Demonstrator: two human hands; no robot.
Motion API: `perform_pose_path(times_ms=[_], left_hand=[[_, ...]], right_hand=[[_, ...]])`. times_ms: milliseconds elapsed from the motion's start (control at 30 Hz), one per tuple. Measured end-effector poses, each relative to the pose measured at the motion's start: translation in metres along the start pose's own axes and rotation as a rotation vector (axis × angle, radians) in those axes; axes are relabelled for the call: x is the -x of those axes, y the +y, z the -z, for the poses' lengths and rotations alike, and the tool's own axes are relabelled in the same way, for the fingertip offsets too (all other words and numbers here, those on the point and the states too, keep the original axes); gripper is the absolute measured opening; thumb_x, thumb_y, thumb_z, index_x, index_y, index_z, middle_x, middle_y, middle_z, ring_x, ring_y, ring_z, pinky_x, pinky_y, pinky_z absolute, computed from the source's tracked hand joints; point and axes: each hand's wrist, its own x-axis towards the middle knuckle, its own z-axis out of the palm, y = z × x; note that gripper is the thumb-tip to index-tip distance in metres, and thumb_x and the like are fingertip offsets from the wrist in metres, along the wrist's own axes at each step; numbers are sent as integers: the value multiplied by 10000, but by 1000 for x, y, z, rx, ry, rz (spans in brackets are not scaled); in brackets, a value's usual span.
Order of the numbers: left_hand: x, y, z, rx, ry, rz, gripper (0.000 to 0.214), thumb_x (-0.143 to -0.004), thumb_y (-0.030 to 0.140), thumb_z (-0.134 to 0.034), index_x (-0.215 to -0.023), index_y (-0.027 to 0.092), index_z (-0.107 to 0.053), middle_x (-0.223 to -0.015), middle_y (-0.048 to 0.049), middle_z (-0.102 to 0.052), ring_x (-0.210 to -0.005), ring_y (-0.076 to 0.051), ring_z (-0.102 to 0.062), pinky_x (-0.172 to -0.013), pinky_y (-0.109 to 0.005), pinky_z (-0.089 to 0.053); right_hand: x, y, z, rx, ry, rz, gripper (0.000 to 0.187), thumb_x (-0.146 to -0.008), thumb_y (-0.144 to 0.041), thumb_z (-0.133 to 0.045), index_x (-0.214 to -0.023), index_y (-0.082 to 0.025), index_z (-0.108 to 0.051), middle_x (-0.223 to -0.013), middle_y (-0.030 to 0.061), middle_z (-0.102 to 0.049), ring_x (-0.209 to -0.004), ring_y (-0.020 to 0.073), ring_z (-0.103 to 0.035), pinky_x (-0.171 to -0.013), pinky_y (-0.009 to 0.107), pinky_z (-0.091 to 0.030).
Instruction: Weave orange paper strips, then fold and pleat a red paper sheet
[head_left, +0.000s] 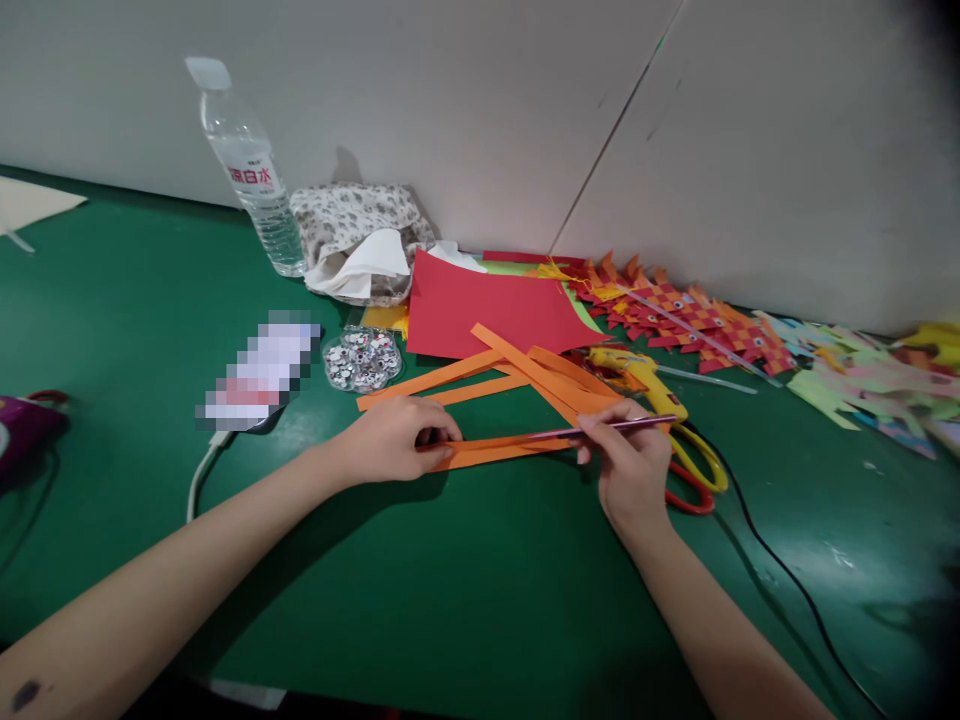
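My left hand [397, 438] rests on the green table [465, 600], fingers curled down onto the left end of an orange paper strip [499, 452]. My right hand [628, 462] pinches a thin reddish pencil [600, 429] that lies along the same strip, its tip pointing left toward my left hand. More orange strips [525, 372] lie fanned out just behind. Yellow-and-red scissors [694, 470] sit right beside my right hand.
A water bottle [251, 170], a patterned cloth bag [356, 230], a red paper sheet [487, 305], a dish of googly eyes [362, 358], a yellow glue gun [637, 375] with black cord, woven paper fish [690, 320] and a phone [259, 375] lie behind.
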Motion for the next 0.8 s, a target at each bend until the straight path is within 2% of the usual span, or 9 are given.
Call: perform_pose_path(times_ms=[133, 267, 367, 467, 800], left_hand=[[0, 0, 1, -10, -11, -15, 195, -793, 191, -573, -935, 191, -707, -858, -14, -696, -670, -109, -581, -594, -212, -424], [0, 2, 2, -27, -9, -34, 207, -790, 176, -568, -940, 195, -710, -858, -14, -694, -675, -115, -579, -586, -212, -414], [0, 2, 2, -32, -10, -45, 209, -787, 160, -563, -934, 198, -707, -860, -8, -693, -685, -114, -581, -587, -209, -409], [0, 1, 2, -41, -8, -37, 204, -791, 169, -563, -938, 198, -701, -867, -8, -694, -696, -118, -586, -597, -213, -411], [1, 2, 1, -37, -9, -24, 184, -821, 225, -538, -917, 190, -691, -873, -20, -695, -681, -112, -587, -588, -213, -415]], right_hand=[[14, -6, -15, 86, -167, -55, 208, -744, -294, -732, -673, -189, -568, -468, -36, -587, -403, 99, -555, -438, 204, -438], [23, -7, -28, 136, -269, -76, 247, -772, -351, -722, -693, -192, -550, -508, -17, -625, -433, 107, -575, -452, 210, -453], [23, -6, -29, 166, -305, -100, 254, -776, -368, -718, -704, -194, -548, -524, -11, -636, -455, 114, -582, -458, 214, -449], [19, -5, -24, 167, -273, -88, 252, -768, -367, -723, -698, -192, -555, -491, -19, -618, -438, 115, -569, -450, 216, -438], [-6, 1, 2, 43, -27, -93, 207, -670, -256, -751, -616, -185, -565, -431, -50, -569, -365, 90, -526, -399, 191, -396]])
